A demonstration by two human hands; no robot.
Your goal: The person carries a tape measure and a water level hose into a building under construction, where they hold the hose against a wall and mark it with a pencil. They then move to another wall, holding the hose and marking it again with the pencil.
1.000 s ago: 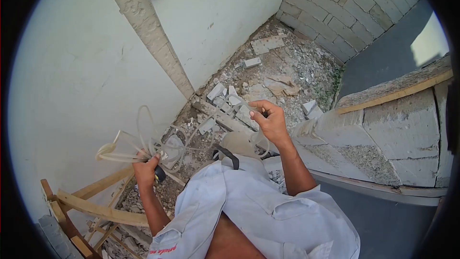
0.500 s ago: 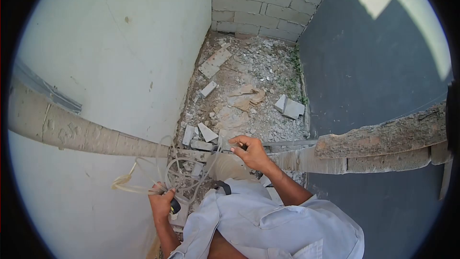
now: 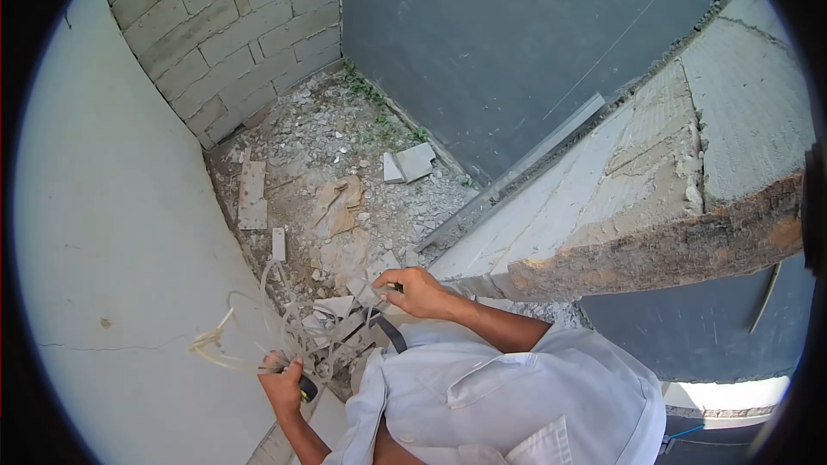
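Observation:
My left hand (image 3: 282, 386) is closed round a bunch of clear tubing (image 3: 226, 362) at the lower left, with a dark and yellow object (image 3: 307, 387) against its palm side. Loose coils of the tubing spread between my two hands. My right hand (image 3: 416, 291) is closed with thumb and forefinger bent together, close to the right side of the coils. A small dark thing shows in its grip, too small to name.
A pale wall (image 3: 129, 232) stands on the left, a block wall (image 3: 233, 26) ahead, a dark grey wall (image 3: 517, 43) on the right. A rough-edged block wall end (image 3: 655, 250) juts in at right. Rubble (image 3: 319, 129) and broken blocks (image 3: 415, 162) cover the ground.
The view has turned to the right, showing more of the jutting wall. Both hands sit slightly lower in view, and my right hand is a little further left. The tubing is still held.

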